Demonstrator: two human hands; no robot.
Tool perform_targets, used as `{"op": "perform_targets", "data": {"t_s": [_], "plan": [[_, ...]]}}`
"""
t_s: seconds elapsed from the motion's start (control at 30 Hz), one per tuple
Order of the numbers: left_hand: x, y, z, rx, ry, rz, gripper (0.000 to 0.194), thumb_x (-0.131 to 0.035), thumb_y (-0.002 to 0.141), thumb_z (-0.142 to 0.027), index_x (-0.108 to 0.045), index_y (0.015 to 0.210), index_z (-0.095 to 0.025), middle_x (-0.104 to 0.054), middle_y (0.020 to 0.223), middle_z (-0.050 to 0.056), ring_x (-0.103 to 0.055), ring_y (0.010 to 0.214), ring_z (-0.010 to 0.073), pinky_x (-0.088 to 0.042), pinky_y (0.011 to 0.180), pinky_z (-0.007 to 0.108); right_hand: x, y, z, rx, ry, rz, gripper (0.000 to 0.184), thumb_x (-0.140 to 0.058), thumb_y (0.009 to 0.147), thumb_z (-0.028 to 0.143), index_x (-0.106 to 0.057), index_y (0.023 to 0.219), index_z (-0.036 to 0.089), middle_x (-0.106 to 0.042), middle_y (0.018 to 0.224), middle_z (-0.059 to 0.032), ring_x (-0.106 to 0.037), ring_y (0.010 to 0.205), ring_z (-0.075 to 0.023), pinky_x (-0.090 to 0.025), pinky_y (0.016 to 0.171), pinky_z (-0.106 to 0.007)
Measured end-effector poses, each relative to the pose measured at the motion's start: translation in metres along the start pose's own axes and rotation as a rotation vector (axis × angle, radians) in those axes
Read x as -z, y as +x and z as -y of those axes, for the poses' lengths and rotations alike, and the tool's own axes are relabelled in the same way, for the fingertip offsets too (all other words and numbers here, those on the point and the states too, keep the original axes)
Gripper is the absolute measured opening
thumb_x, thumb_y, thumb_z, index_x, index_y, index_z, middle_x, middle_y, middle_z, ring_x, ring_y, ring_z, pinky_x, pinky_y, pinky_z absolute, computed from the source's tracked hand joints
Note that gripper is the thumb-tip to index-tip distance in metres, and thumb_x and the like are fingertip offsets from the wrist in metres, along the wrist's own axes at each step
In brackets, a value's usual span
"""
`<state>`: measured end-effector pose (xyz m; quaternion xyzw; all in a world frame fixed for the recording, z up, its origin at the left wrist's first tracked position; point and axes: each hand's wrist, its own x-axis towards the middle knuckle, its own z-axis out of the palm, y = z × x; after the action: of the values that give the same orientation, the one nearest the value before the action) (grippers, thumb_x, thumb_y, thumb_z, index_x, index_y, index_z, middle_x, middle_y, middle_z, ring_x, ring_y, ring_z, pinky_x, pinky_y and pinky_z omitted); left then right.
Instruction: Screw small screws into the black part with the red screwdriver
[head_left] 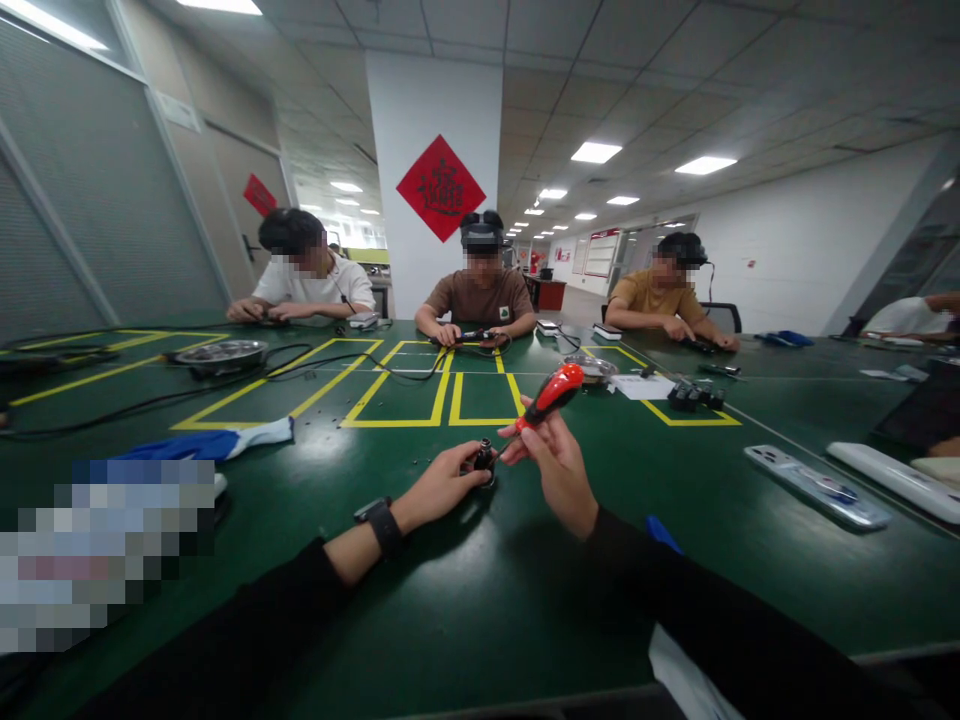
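"Black sleeves [247, 610] lie nearest the camera, over the green desk [480, 640]. State of each hand?"

"Left hand [450, 478]: closed, thumb and fingers pinching a small dark part [486, 458]. Right hand [559, 470]: gripping a red-and-black screwdriver [553, 393] near the front end of its handle. Handle leans up to the right; shaft slants down-left toward the part."

"Position of the part?"

"Roughly upright, ahead of the wearer, between the two hands. Cannot tell whether its base rests on the desk."

"Is the tip seated?"

"Cannot tell; too small, and fingers crowd the spot."

"Recommendations for this step?"

"Judgement only: confirm the tip sits fully home before applying torque. Line the shaft up with whatever it engages, since a skewed tip would probably slip. Brace the part against the desk if the pinch feels weak, left fingertips clear of the blade's path. Turn slowly, with light pressure along the shaft."

"Other hazards?"

"Tiny dark specks [415, 462] lie on the desk just beyond the left hand, too small to identify. Anything small coming loose could be lost among them."
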<state>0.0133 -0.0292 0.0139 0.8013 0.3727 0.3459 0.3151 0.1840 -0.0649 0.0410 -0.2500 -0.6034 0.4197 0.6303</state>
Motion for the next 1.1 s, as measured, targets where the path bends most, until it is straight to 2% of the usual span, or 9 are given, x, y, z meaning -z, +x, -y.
{"op": "perform_targets", "data": {"t_s": [0.1,0.2,0.27,0.43,0.57,0.77,0.9,1.0,1.1], "plan": [[-0.0007,0.0002,0.0007,-0.006,-0.005,-0.003,0.028,-0.056,0.076,-0.024,-0.060,0.103,-0.016,-0.063,0.093,0.003,-0.055,0.080,0.0165,-0.042,0.074,0.026,0.0012,0.0013,-0.0003,0.032,-0.095,-0.055,0.031,-0.061,0.078,0.029,-0.051,0.106,0.021,-0.063,0.092,-0.0029,-0.059,0.065,-0.0122,-0.049,0.062,-0.028],[-0.0014,0.0006,0.0019,-0.004,-0.017,0.000,0.029,-0.055,0.076,-0.023,-0.060,0.105,-0.017,-0.064,0.096,0.003,-0.056,0.081,0.0170,-0.043,0.074,0.027,0.0022,0.0025,0.0023,0.127,-0.195,-0.094,0.026,-0.068,0.072,0.024,-0.053,0.092,0.021,-0.062,0.098,-0.0034,-0.059,0.088,-0.0168,-0.047,0.082,-0.033],[-0.0018,0.0007,0.0024,-0.001,-0.026,0.002,0.030,-0.055,0.076,-0.023,-0.060,0.105,-0.017,-0.064,0.099,0.004,-0.056,0.083,0.0175,-0.043,0.076,0.028,0.0028,0.0036,0.0041,0.146,-0.183,-0.049,0.023,-0.066,0.074,0.023,-0.049,0.089,0.022,-0.062,0.094,-0.0019,-0.059,0.091,-0.0171,-0.044,0.088,-0.036],[-0.0017,-0.0001,0.0018,0.000,-0.026,0.000,0.030,-0.053,0.077,-0.023,-0.059,0.106,-0.017,-0.063,0.102,0.004,-0.055,0.086,0.0183,-0.043,0.080,0.029,0.0049,0.0062,0.0021,0.049,0.030,0.036,0.030,-0.055,0.082,0.028,-0.041,0.108,0.025,-0.051,0.075,0.0045,-0.056,0.065,-0.0122,-0.049,0.072,-0.032],[-0.0012,-0.0007,0.0012,0.002,-0.015,0.005,0.030,-0.053,0.077,-0.023,-0.059,0.106,-0.018,-0.063,0.101,0.004,-0.055,0.086,0.0184,-0.043,0.081,0.030,0.0066,0.0056,0.0014,0.046,0.116,0.044,0.028,-0.042,0.088,0.031,-0.043,0.115,0.025,-0.051,0.080,0.0015,-0.056,0.069,-0.0138,-0.049,0.075,-0.036],[-0.0017,0.0001,0.0021,-0.007,-0.006,-0.003,0.030,-0.053,0.077,-0.023,-0.059,0.106,-0.018,-0.062,0.102,0.004,-0.055,0.087,0.0182,-0.042,0.082,0.030,0.0069,0.0030,0.0045,0.116,-0.096,-0.061,0.021,-0.060,0.078,0.028,-0.055,0.097,0.021,-0.058,0.108,-0.0055,-0.059,0.085,-0.0169,-0.047,0.082,-0.036],[-0.0023,0.0005,0.0023,-0.014,0.005,-0.004,0.025,-0.054,0.077,-0.023,-0.059,0.100,-0.017,-0.062,0.093,0.002,-0.054,0.083,0.0173,-0.042,0.076,0.028,0.0039,0.0016,0.0051,0.120,-0.117,-0.001,0.013,-0.064,0.076,0.026,-0.054,0.082,0.020,-0.064,0.087,-0.0036,-0.062,0.075,-0.0173,-0.049,0.077,-0.037],[-0.0022,0.0001,0.0017,-0.013,0.024,-0.014,0.022,-0.054,0.077,-0.024,-0.059,0.097,-0.017,-0.061,0.088,0.001,-0.053,0.077,0.0163,-0.041,0.071,0.027,0.0009,0.0023,0.0063,0.119,-0.010,0.032,0.015,-0.058,0.081,0.027,-0.044,0.083,0.023,-0.063,0.078,0.0011,-0.062,0.066,-0.0153,-0.050,0.072,-0.036],[-0.0014,-0.0008,0.0000,-0.025,0.013,-0.007,0.025,-0.053,0.077,-0.023,-0.059,0.101,-0.017,-0.062,0.095,0.002,-0.054,0.082,0.0165,-0.041,0.074,0.027,0.0004,0.0045,0.0061,0.112,0.006,0.010,0.018,-0.056,0.083,0.029,-0.042,0.092,0.024,-0.059,0.077,0.0038,-0.060,0.058,-0.0122,-0.050,0.066,-0.032]]}}
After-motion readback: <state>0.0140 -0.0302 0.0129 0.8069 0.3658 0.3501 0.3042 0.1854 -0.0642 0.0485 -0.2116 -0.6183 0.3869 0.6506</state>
